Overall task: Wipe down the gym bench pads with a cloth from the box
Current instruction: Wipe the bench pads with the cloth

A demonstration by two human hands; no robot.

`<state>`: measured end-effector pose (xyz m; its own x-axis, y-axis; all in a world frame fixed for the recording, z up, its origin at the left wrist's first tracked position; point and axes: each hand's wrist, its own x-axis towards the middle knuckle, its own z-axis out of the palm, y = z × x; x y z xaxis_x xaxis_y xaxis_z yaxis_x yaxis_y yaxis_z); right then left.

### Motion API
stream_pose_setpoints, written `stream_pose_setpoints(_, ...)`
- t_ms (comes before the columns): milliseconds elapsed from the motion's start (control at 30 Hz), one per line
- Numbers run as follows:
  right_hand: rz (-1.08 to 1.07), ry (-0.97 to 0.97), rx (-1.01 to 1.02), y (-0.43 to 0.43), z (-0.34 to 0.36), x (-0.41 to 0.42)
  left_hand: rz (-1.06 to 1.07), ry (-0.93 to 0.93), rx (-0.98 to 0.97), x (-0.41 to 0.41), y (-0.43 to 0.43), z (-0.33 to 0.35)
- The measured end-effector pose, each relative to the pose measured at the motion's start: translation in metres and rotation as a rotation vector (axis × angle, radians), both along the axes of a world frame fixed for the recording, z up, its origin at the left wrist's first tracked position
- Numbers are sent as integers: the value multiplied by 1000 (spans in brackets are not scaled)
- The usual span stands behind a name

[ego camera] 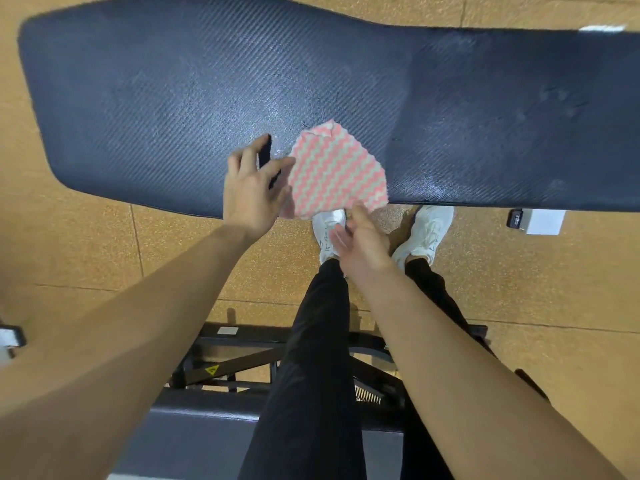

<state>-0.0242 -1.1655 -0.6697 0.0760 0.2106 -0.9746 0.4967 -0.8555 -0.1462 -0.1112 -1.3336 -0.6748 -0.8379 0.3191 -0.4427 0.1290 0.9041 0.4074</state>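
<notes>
The head view looks straight down on a long dark bench pad (207, 81) with a fine ribbed weave, lying crosswise over a tan floor (86, 244); smeared, shiny patches show on the pad around its middle; a pink-and-white zigzag cloth (337, 174) sits at the pad's near edge, most of it over the pad and its lower left corner hanging past the edge; the left hand (251, 192) is at the cloth's left border with fingers spread and fairly straight, two of them meeting the fabric, though whether they pinch it cannot be told through the blur; the right hand (362, 244) is just below the cloth, fingers loose and uncurled, one tip touching the lower hem, gripping nothing; two white shoes (426, 233) stand on the floor beside the pad's near edge, under black trousers (311, 375); nearer the camera lies a black frame (242, 344) bearing a yellow warning sticker (212, 370); a small white block (543, 221) is on the floor at right, just beside the pad.
</notes>
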Motion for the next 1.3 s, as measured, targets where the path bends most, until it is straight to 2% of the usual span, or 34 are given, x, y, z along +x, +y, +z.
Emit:
stream_pose_setpoints(100, -82, 72, -288, -19, 2, -9, -86, 5, -97, 13, -14, -3)
stream_pose_setpoints(200, -240, 169, -365, -32, 0, -25, -114, -7, -101, 16, -16, -3)
stream_pose_setpoints(333, -349, 151, -365, -24, -2, -33, -98, -22, -91, 15, -9, 0)
stream_pose_setpoints(467, -273, 163, -318, 5, -7, -20, -81, -38, -98, 25, 2, 3)
stream_pose_setpoints(567, -128, 54, -311, 38, -6, -17, -105, -28, -104, 35, 13, 3)
stream_pose_setpoints(700, -127, 18, -335, 74, -6, -7, -123, -10, -75, 44, 37, 2)
stream_pose_setpoints(933, -282, 103, -332, 137, 9, 13, -228, -12, 11, 38, 95, 6)
stream_pose_setpoints(1133, -458, 203, -271, 201, 7, 32, -281, -37, 16, 35, 149, 7)
stream_pose_setpoints(1300, -496, 238, -214, 247, 0, 48, -384, -57, -3, 37, 196, 8)
